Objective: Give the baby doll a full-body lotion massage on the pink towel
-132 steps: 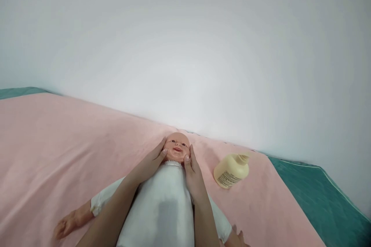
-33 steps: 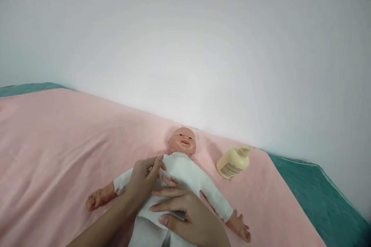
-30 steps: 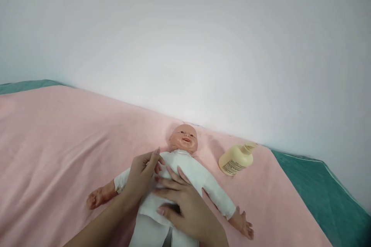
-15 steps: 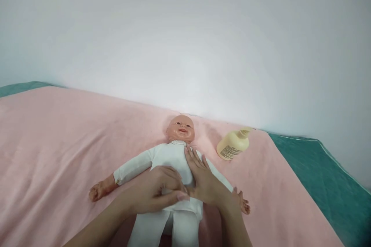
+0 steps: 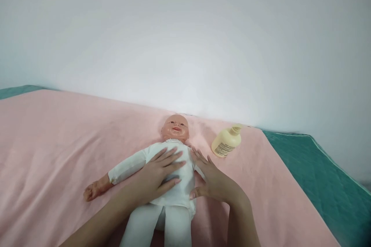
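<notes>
pink blanket (image 5: 58,142): it covers the bed under everything, running from the left edge across to about 3 o'clock, with soft creases in it.

doll's left-side arm (image 5: 116,173): a white sleeve stretches out toward 8 o'clock from the doll's chest, ending in a bare plastic hand that rests on the blanket.

left hand (image 5: 158,171): my palm lies flat on the doll's chest, fingers spread and pointing toward 2 o'clock; it clasps nothing, it only presses on the white cloth. my forearm comes in from 7 o'clock.

doll (image 5: 174,162): it lies on its back in the middle of the blanket, head toward 12 o'clock, legs toward 6 o'clock and running out at the bottom edge. it wears a white suit; the head is bare plastic.

right hand (image 5: 213,181): it lies unclenched and flat at the doll's side, at 3 o'clock from the chest, fingers spread toward 11 o'clock, thumb touching the edge of the white suit. it covers the doll's other arm, so i cannot tell how that arm lies. it grasps nothing.

bottle (image 5: 225,144): a cream-coloured pump bottle lies on its side on the blanket, at 2 o'clock from the doll's chest, near the head but apart from it, its pump toward 1 o'clock.

green sheet (image 5: 313,177): it shows beyond the blanket's right edge, at 3 to 4 o'clock, and as a thin strip far left.

wall (image 5: 185,38): plain and pale, filling the upper half.
</notes>
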`<state>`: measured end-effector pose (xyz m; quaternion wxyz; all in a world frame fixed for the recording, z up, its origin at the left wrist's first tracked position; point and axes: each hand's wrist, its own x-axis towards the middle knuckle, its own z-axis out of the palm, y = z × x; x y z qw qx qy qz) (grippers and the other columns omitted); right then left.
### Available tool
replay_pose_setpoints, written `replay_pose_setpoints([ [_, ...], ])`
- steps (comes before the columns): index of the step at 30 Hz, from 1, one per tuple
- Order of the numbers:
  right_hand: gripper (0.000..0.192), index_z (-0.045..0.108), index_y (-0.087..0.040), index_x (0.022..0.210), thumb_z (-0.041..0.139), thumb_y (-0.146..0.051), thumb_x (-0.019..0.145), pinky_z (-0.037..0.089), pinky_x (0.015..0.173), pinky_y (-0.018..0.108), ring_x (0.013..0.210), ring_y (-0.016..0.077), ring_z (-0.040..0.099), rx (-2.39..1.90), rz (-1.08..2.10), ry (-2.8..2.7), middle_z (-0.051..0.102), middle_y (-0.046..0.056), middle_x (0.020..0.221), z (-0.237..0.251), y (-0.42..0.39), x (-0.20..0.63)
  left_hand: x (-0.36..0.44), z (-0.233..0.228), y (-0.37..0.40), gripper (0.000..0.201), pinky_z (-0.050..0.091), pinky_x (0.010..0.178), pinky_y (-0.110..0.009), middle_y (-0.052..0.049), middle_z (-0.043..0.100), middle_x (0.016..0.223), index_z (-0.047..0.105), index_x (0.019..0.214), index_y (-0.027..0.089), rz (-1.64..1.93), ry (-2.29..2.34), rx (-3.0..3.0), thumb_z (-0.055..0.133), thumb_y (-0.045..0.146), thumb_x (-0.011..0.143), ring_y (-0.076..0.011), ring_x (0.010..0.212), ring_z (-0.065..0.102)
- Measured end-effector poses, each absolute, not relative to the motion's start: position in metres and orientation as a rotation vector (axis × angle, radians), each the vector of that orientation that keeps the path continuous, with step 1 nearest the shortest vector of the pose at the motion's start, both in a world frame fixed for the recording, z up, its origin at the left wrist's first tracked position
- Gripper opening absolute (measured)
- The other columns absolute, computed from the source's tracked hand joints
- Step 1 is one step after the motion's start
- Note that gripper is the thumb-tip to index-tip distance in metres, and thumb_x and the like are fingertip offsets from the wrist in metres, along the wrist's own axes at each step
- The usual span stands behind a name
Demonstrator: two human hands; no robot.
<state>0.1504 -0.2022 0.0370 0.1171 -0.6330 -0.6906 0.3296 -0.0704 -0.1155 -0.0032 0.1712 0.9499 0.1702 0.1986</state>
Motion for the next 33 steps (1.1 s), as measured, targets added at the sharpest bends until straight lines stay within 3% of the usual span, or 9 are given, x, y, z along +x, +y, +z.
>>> replay_pose_setpoints([
  [4,0.094,0.007,-0.023,0.151,0.061,-0.056,0.082,0.006,0.119,0.048,0.147,0.0229,-0.003,-1.849,0.945,-1.98,0.003,0.005,0.158,0.046,-0.208,0.144,-0.068,-0.021,-0.112,0.059,0.03,0.114,-0.046,-0.012,0.031,0.154,0.03,0.149,0.018,0.753,0.8,2.67,0.042,0.041,0.096,-0.0259,0.142,0.028],
  [6,0.086,0.009,-0.025,0.151,0.058,-0.054,0.086,0.01,0.119,0.048,0.147,0.0231,0.001,-1.846,0.948,-1.946,0.006,0.004,0.158,0.051,-0.211,0.139,-0.067,-0.027,-0.109,0.06,0.035,0.111,-0.045,-0.014,0.034,0.152,0.027,0.149,0.014,0.819,0.967,2.607,0.038,0.042,0.097,-0.0264,0.141,0.031],
  [9,0.078,0.017,-0.031,0.149,0.059,-0.05,0.087,0.012,0.119,0.049,0.146,0.0256,0.01,-1.764,0.938,-1.944,0.015,0.0,0.156,0.056,-0.216,0.123,-0.067,-0.031,-0.104,0.052,0.034,0.111,-0.048,-0.013,0.044,0.146,0.037,0.144,0.013,0.805,1.125,2.596,0.032,0.038,0.098,-0.0271,0.138,0.035],
  [12,0.072,0.021,-0.035,0.148,0.06,-0.049,0.088,0.007,0.121,0.047,0.145,0.0262,0.016,-1.621,0.99,-2.045,0.021,-0.003,0.154,0.06,-0.218,0.099,-0.072,-0.031,-0.096,0.045,0.027,0.112,-0.053,-0.009,0.054,0.139,0.048,0.137,0.018,0.771,1.235,2.64,0.029,0.03,0.098,-0.0271,0.134,0.043],
  [16,0.064,0.028,-0.044,0.144,0.057,-0.053,0.088,0.002,0.122,0.04,0.144,0.0242,0.018,-1.345,1.05,-2.206,0.025,-0.009,0.151,0.055,-0.216,0.072,-0.08,-0.031,-0.083,0.042,0.021,0.113,-0.055,-0.008,0.065,0.125,0.06,0.124,0.02,0.79,1.428,2.629,0.03,0.019,0.095,-0.0289,0.125,0.052],
  [20,0.063,0.033,-0.041,0.144,0.055,-0.058,0.087,-0.001,0.121,0.047,0.145,0.026,0.012,-1.304,0.975,-2.287,0.024,-0.008,0.153,0.04,-0.206,0.064,-0.088,-0.026,-0.075,0.043,0.019,0.114,-0.054,-0.009,0.067,0.121,0.06,0.123,0.018,0.859,1.521,2.565,0.029,0.015,0.093,-0.0273,0.121,0.056],
  [27,0.062,0.012,-0.032,0.151,0.032,-0.055,0.097,-0.007,0.118,0.052,0.146,0.0209,-0.009,-1.748,0.684,-2.244,0.002,-0.006,0.158,0.03,-0.188,0.071,-0.089,-0.019,-0.076,0.04,0.02,0.114,-0.053,-0.005,0.069,0.116,0.06,0.118,0.021,0.896,1.352,2.456,0.027,0.02,0.095,-0.0218,0.115,0.059],
  [31,0.075,-0.007,-0.028,0.151,0.031,-0.06,0.095,-0.007,0.118,0.051,0.145,0.0179,-0.017,-1.937,0.797,-2.182,-0.01,-0.006,0.157,0.033,-0.184,0.089,-0.088,-0.02,-0.075,0.036,0.02,0.115,-0.053,-0.004,0.067,0.119,0.062,0.113,0.022,0.947,1.271,2.42,0.031,0.021,0.095,-0.0214,0.116,0.058],
  [33,0.085,-0.012,-0.026,0.149,0.037,-0.064,0.091,-0.008,0.117,0.05,0.144,0.0174,-0.017,-1.967,0.894,-2.142,-0.013,-0.004,0.157,0.036,-0.185,0.1,-0.087,-0.018,-0.076,0.035,0.028,0.112,-0.051,-0.005,0.066,0.121,0.063,0.113,0.022,1.007,1.195,2.369,0.033,0.024,0.095,-0.0218,0.118,0.056],
])
